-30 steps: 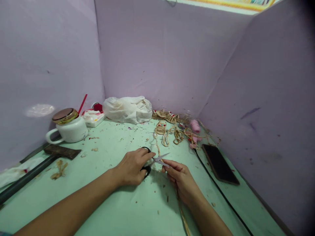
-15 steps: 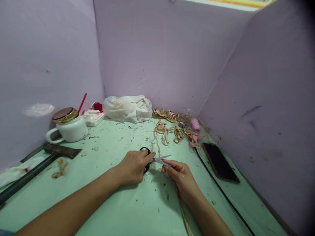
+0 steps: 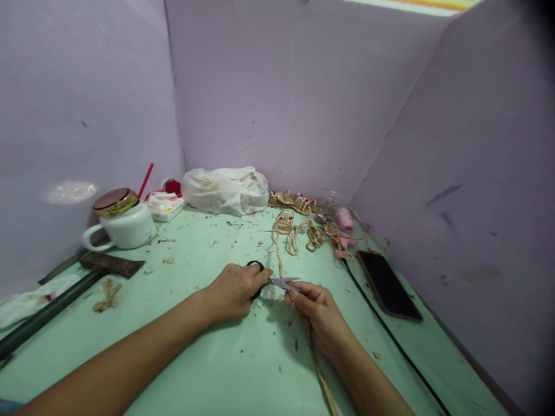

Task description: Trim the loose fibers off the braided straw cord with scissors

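My left hand (image 3: 237, 289) is closed around the black handles of a small pair of scissors (image 3: 284, 282), whose blades point right and stand slightly apart. The fingers of my right hand (image 3: 318, 309) are pinched on a tan braided cord (image 3: 321, 372) right beside the blade tips. One stretch of the cord hangs from under that hand toward the table's front edge. Beyond the blades, a braided strand (image 3: 278, 260) leads up to a coiled cord piece with red beads (image 3: 284, 222). The exact spot where the blades meet the cord is too small to make out.
To the left stand a white mug with a lid (image 3: 130, 227) and a hammer (image 3: 110, 266). A white plastic bag (image 3: 225, 190) lies at the back. Tangled cord (image 3: 315, 236), pink thread (image 3: 344, 219), a phone (image 3: 389, 286) and a black cable (image 3: 385, 326) are on the right.
The scissor blades have closed partway, with the upper blade lower than before. Both hands stay in nearly the same place.
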`<state>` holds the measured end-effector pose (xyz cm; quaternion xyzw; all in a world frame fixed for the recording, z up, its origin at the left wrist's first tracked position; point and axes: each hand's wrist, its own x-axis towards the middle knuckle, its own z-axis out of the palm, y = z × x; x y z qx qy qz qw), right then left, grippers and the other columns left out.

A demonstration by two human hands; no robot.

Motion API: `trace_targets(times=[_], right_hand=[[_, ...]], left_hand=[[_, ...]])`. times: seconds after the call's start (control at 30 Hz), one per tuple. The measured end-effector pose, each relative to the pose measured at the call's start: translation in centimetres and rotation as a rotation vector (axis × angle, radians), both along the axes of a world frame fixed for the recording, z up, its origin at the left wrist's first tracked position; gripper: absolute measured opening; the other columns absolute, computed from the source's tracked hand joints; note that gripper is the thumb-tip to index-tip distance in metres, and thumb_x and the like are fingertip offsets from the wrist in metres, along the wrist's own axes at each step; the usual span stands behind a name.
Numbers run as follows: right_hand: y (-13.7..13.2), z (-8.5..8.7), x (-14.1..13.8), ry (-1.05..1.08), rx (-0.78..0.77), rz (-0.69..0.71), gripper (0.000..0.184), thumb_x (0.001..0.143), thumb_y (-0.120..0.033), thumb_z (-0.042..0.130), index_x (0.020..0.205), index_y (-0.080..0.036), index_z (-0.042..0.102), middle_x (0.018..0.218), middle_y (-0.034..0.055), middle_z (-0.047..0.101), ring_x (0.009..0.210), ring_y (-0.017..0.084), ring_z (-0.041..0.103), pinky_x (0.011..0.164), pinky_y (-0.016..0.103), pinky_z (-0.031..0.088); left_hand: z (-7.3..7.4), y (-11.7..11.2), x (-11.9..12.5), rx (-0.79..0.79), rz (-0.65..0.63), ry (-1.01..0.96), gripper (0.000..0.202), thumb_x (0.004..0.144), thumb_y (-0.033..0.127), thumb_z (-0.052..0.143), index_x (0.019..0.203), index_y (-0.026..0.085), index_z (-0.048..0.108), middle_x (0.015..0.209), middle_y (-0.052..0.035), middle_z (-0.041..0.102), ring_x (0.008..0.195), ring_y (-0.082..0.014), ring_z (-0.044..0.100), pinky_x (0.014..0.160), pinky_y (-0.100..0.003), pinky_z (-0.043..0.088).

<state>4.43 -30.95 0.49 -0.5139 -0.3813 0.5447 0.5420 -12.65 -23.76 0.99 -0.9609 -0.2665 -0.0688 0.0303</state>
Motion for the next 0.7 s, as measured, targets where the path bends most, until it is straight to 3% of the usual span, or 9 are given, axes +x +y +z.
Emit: trace_targets(times=[0.1,0.27,0.4,0.53,0.6,0.7], right_hand=[[-0.1,0.0,0.0,-0.009,0.008,0.011,0.021,0.057,-0.029,0.068,0.070,-0.012,0.066,0.052,-0.0015,0.053,0.040,0.004,0.025,0.042,0.022,0.011],[-0.1,0.1,0.1,-0.024,0.021,0.019,0.018,0.061,-0.030,0.066,0.058,-0.012,0.062,0.039,-0.0073,0.033,0.039,0.004,0.017,0.041,0.023,0.007],[0.0,0.2,0.1,0.063,-0.039,-0.028,0.027,0.057,-0.029,0.069,0.077,-0.013,0.065,0.054,-0.0023,0.053,0.037,0.002,0.020,0.039,0.022,0.007],[0.1,0.0,0.1,0.075,-0.038,0.001,0.027,0.060,-0.026,0.067,0.083,-0.013,0.064,0.058,-0.0013,0.056,0.037,0.002,0.023,0.038,0.020,0.008],[0.1,-0.1,0.0,0.066,-0.038,0.009,0.024,0.060,-0.025,0.066,0.082,-0.014,0.065,0.058,-0.0009,0.057,0.038,0.003,0.027,0.037,0.018,0.011],[0.2,-0.2,0.0,0.054,-0.053,-0.039,0.017,0.056,-0.020,0.065,0.072,-0.013,0.066,0.063,0.0024,0.060,0.045,0.006,0.041,0.039,0.018,0.025]], left_hand=[[-0.2,0.2,-0.1,-0.012,-0.003,0.000,0.056,0.063,0.010,0.044,0.117,0.022,0.035,0.087,-0.0042,0.056,0.069,-0.0201,0.055,0.054,-0.028,0.040],[-0.5,0.4,-0.1,-0.054,-0.013,-0.061,0.054,0.062,0.008,0.045,0.114,0.023,0.041,0.082,-0.0028,0.061,0.070,-0.0194,0.057,0.057,-0.027,0.040],[-0.4,0.7,-0.1,-0.184,0.119,-0.349,0.035,0.068,0.011,0.044,0.100,0.024,0.052,0.077,0.0013,0.063,0.069,-0.0142,0.057,0.060,-0.022,0.039],[-0.5,1.3,-0.5,-0.286,0.310,-0.613,0.033,0.067,0.016,0.048,0.100,0.020,0.054,0.075,0.0010,0.063,0.066,-0.0125,0.056,0.061,-0.021,0.040],[-0.6,1.3,-0.6,-0.324,0.335,-0.619,0.034,0.067,0.017,0.049,0.100,0.021,0.055,0.073,0.0011,0.063,0.064,-0.0126,0.055,0.060,-0.021,0.040],[-0.5,0.9,-0.4,-0.327,0.296,-0.548,0.035,0.065,0.016,0.048,0.099,0.022,0.057,0.075,0.0013,0.064,0.065,-0.0129,0.055,0.059,-0.021,0.039]])
